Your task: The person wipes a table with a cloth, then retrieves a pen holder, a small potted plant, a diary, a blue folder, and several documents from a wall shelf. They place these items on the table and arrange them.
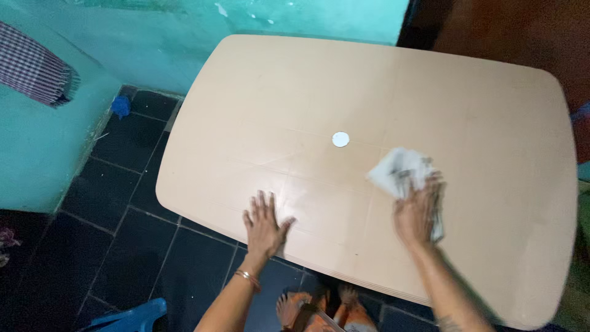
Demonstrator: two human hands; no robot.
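Fingers of the right hand (419,212) are pressing flat on a crumpled white cloth with grey markings (402,173), pinning it to the table rather than closing around it; the hand is blurred. The cloth is lying right of the table's middle, its long axis running from the hand away toward the far edge. The left hand (264,224) is resting open, fingers spread, palm down near the front edge, holding nothing. The smooth, beige plastic table with rounded corners (295,92) is showing a small white round cap (340,139) at its centre, standing on dark floor tiles (132,246).
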